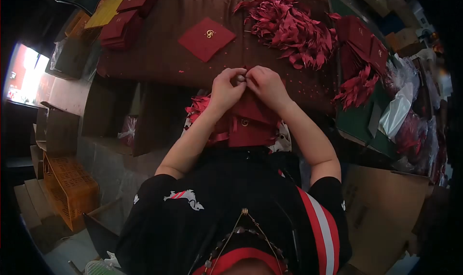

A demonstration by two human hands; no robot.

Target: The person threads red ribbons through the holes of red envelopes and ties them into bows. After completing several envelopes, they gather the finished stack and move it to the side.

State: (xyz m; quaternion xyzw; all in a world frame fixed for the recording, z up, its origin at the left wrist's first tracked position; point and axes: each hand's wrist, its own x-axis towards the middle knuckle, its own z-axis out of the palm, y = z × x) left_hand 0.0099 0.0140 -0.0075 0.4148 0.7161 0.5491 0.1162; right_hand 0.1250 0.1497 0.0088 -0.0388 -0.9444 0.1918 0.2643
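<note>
Left hand (225,89), right hand (266,84); between them, perhaps a clasp (239,78), half-hidden

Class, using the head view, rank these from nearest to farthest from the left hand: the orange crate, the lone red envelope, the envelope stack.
1. Lone red envelope: on the table, just beyond the left hand.
2. Envelope stack: at the table's far left.
3. Orange crate: down on the floor, lower left.

Left hand (225,89) and right hand (266,84) pinch a small round piece (239,78) near the red card (206,38); ribbon heap (289,26) lies right of that card.
</note>
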